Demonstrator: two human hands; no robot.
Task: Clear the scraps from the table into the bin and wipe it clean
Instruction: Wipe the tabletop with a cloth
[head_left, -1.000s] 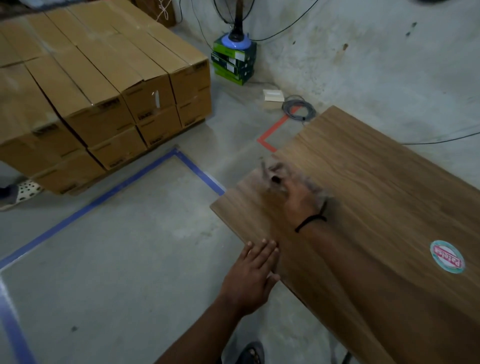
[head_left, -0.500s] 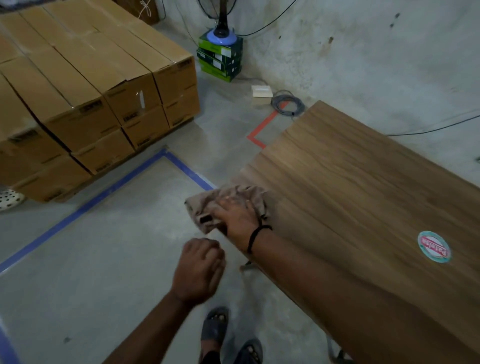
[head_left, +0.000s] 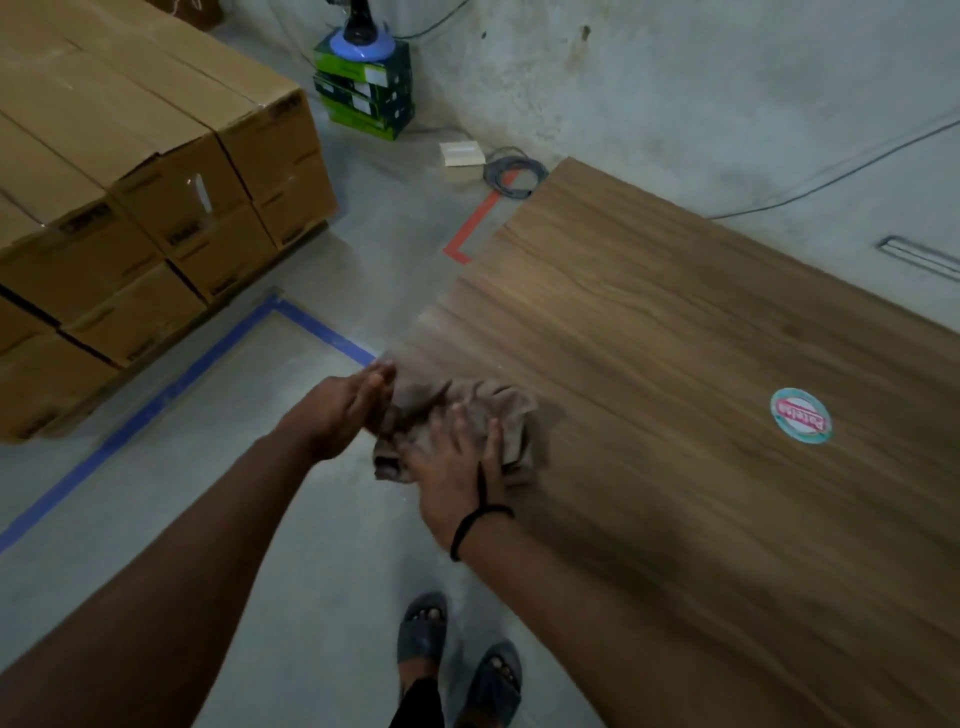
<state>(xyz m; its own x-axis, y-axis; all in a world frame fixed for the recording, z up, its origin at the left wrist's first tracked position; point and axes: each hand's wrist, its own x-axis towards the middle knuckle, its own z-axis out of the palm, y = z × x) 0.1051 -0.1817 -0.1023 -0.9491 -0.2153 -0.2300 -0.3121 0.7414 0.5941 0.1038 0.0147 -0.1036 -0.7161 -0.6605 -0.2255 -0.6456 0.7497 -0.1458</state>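
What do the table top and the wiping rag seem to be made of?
Table top: probably wood-grain laminate, smooth, faintly glossy; streaked brown grain, soft sheen. Rag: soft brownish cloth, matte; it crumples into folds under the right hand.

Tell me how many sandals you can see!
2. One sandal is on the floor, left of the table. The other sandal is beside it, on its right. Both have feet in them. None seems hidden.
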